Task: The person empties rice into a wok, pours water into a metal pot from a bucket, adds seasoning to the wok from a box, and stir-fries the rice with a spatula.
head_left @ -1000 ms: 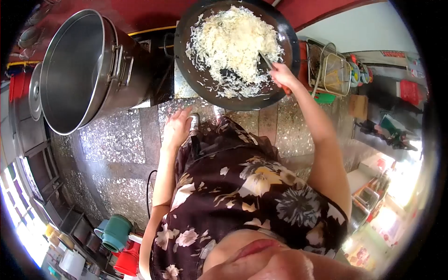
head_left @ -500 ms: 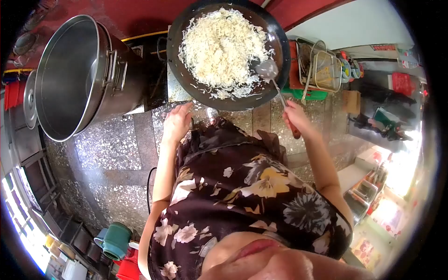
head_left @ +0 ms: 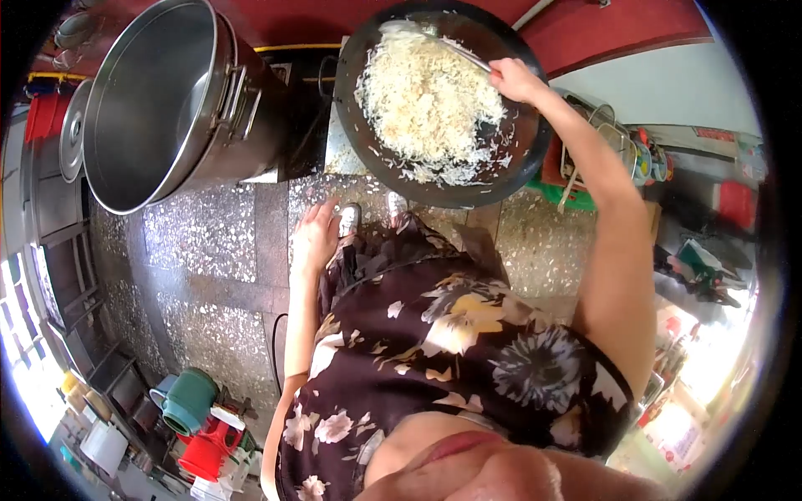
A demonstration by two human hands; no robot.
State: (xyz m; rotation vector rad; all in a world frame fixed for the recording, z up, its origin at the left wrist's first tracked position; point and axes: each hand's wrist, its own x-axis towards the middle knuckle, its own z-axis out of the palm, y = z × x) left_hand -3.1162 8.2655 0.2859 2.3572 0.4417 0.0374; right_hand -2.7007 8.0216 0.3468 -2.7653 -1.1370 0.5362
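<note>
My right hand (head_left: 515, 81) is closed around the handle of a metal wok ladle (head_left: 458, 52), reaching over the right side of a large dark wok (head_left: 368, 163). The ladle's scoop lies at the far left edge of a heap of pale, shredded, rice-like food (head_left: 430, 104) that fills much of the wok. Scattered bits cling to the wok's near side. Near my left side, below the wok's rim, my left hand (head_left: 317, 235) hangs with fingers loosely extended, holding nothing.
A tall steel pot (head_left: 154, 108) stands left of the wok, with a round lid (head_left: 75, 129) beyond it. Wire baskets (head_left: 597, 121) and a green basin (head_left: 568, 197) sit to the right. A green jug (head_left: 189, 402) and a red container (head_left: 205, 451) are at lower left.
My right hand has swung forward over the wok with the ladle, whose scoop went from the heap's right side to its far left edge. My left hand stays low, still empty.
</note>
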